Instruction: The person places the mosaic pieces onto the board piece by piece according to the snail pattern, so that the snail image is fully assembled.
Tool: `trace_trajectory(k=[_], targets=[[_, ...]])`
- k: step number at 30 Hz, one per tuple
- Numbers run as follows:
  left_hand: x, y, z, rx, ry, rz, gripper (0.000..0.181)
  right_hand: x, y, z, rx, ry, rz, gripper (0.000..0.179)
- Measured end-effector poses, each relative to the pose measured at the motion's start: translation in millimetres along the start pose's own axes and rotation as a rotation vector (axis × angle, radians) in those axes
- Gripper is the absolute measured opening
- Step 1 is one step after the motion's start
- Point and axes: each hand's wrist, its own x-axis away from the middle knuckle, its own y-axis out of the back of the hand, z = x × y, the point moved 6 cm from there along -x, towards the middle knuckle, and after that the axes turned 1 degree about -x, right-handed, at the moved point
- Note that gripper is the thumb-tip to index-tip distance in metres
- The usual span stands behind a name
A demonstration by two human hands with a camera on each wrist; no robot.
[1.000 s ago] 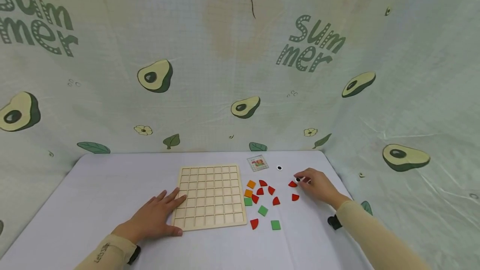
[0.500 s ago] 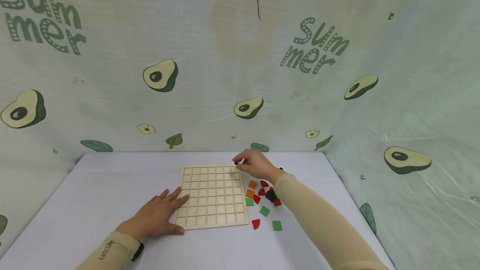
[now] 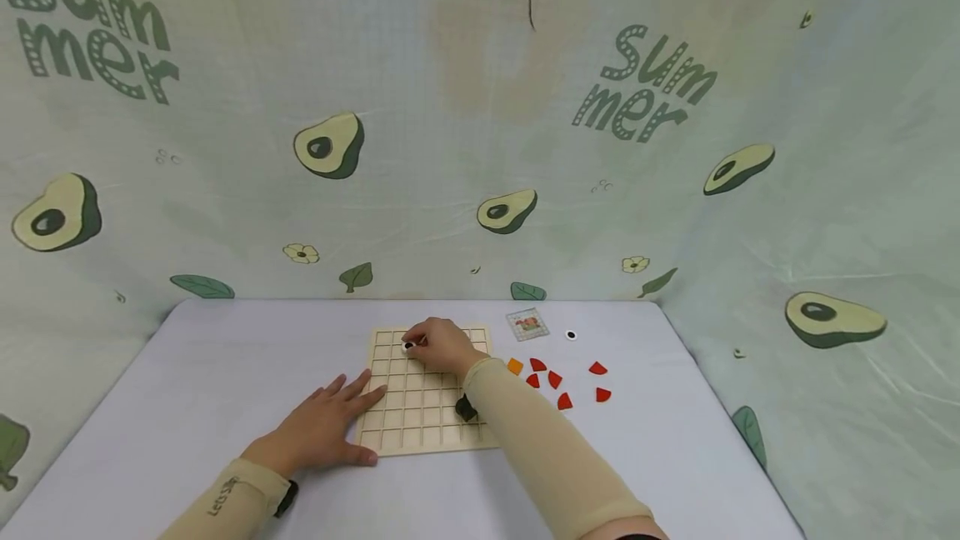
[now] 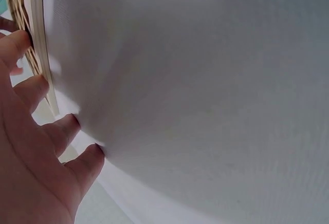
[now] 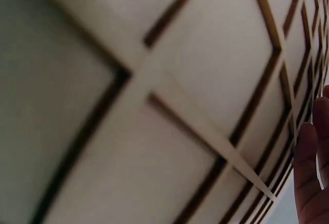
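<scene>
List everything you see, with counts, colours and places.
board: one, pale wood, on the table
discs: two, white with black centres, one over the board's far left, one right of the card
card: one, pale with reddish picture, beyond the red pieces
red pieces: six visible, red, right of the board
orange piece: one visible, orange, right of the board
table: one, white, beneath
sleeves: two, tan, on the arms
left hand: one, touching the board
right hand: one, pinching a disc

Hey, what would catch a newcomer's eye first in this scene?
Probably the avocado drawings on the pale cloth behind the table. Next, the right hand, holding a white disc with a black center over the wooden grid board, whose left edge the left hand touches. Bright red pieces lie scattered right of the board.
</scene>
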Motion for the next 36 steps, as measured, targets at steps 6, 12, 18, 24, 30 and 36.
trace_trajectory(k=[6,12,18,24,30,36], targets=[[0.4,2.1,-2.9,0.006,-0.016,-0.002,0.102,-5.5,-9,-4,0.048,-0.001,-0.017,0.020],[0.1,1.9,-4.2,-0.006,-0.047,-0.018,0.101,-6.5,-10,1,0.105,0.044,-0.016,0.017],[2.6,4.7,-6.2,-0.005,-0.053,-0.024,0.102,-6.6,-11,4,0.135,0.043,-0.002,0.021],[4.3,6.1,-6.8,-0.007,-0.049,-0.015,0.102,-7.8,-11,4,0.149,0.040,-0.001,0.022],[3.9,4.0,-4.9,-0.013,-0.039,-0.010,0.102,-8.3,-13,4,0.145,0.027,0.005,0.021],[3.6,2.6,-4.7,-0.001,-0.030,-0.005,0.102,-7.7,-13,4,0.146,0.005,-0.003,0.022]])
